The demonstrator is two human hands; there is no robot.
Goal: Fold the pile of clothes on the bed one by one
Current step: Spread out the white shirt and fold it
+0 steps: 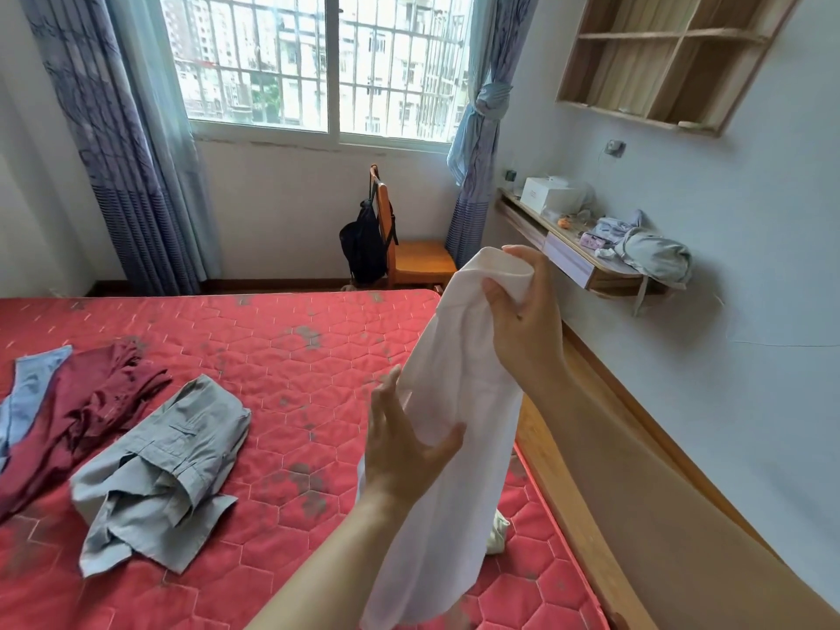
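Note:
A white garment [459,447] hangs lengthwise above the right side of the red quilted mattress [282,356]. My right hand [522,320] grips its top edge, fingers curled round the fabric. My left hand [404,443] is lower down, fingers spread behind the cloth and thumb on its front. A crumpled grey shirt [159,475] lies on the mattress at the left. Beside it lie a dark red garment [86,402] and a light blue one [27,393], both unfolded. A small pale piece of cloth [499,536] shows behind the white garment's lower part.
A wooden bed frame [591,447] runs along the right wall. Above it a wall shelf [577,261] carries a box and bundled clothes. A wooden chair [413,256] with a black bag [363,247] stands under the window, between long curtains.

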